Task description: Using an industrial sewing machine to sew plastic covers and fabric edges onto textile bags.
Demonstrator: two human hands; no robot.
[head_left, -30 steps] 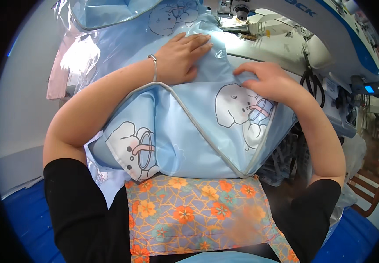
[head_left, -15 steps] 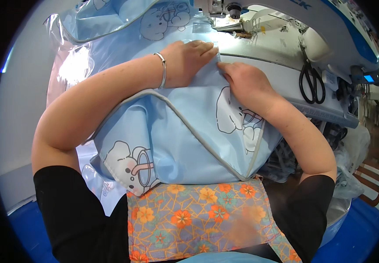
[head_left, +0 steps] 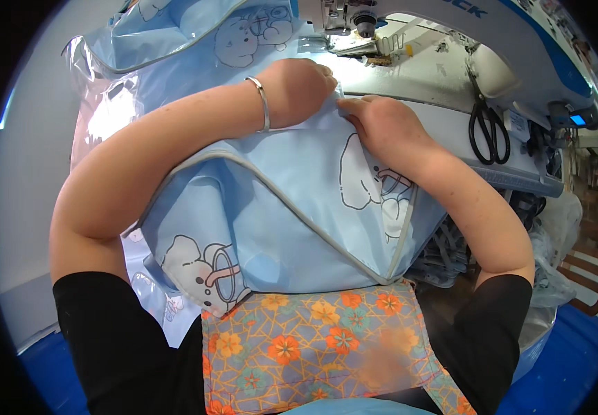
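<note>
A light-blue sheet of smooth, shiny fabric (head_left: 278,228) with white cartoon animals and grey edge binding spreads over the sewing machine's table and down to my lap. My left hand (head_left: 297,91), a silver bangle at its wrist, is curled closed at the fabric's far right edge, close to the machine's needle area. Just right of it, my right hand (head_left: 387,126) pinches the same edge between thumb and fingers. The fingertips of the left hand are partly hidden behind its knuckles. The sewing machine (head_left: 513,41) arches over the table at the upper right.
Black-handled scissors (head_left: 489,131) lie on the table right of my right hand. The machine's presser foot area (head_left: 340,28) sits beyond my hands. Below the table edge are grey strips (head_left: 444,252) and clear plastic bags (head_left: 555,242). A wooden chair (head_left: 593,270) stands at the far right.
My left hand has gone from fingers laid fairly flat along the edge to curled. Both hands and the fabric have shifted slightly left.
</note>
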